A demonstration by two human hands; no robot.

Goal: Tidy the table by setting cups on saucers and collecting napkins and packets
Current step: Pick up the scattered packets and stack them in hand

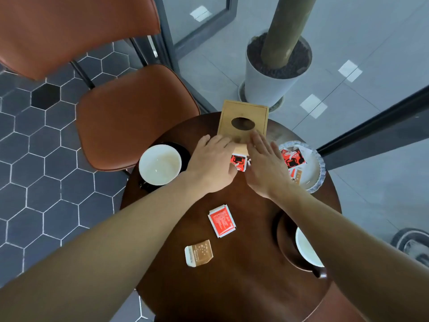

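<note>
Both hands at centre frame, left hand (212,166) and right hand (264,166) flat with fingers spread, resting on the near edge of the wooden tissue box (242,123). Between them a red packet (239,161); lower on the counter (250,287), another red packet (221,220) and a brown packet (199,253). White cup (160,164) centre left, glass dish (313,168) with packets at right.

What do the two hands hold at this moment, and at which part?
Both hands rest on the near end of the wooden tissue box: left hand at its left corner, right hand flat beside. A closed grip cannot be told.
</note>
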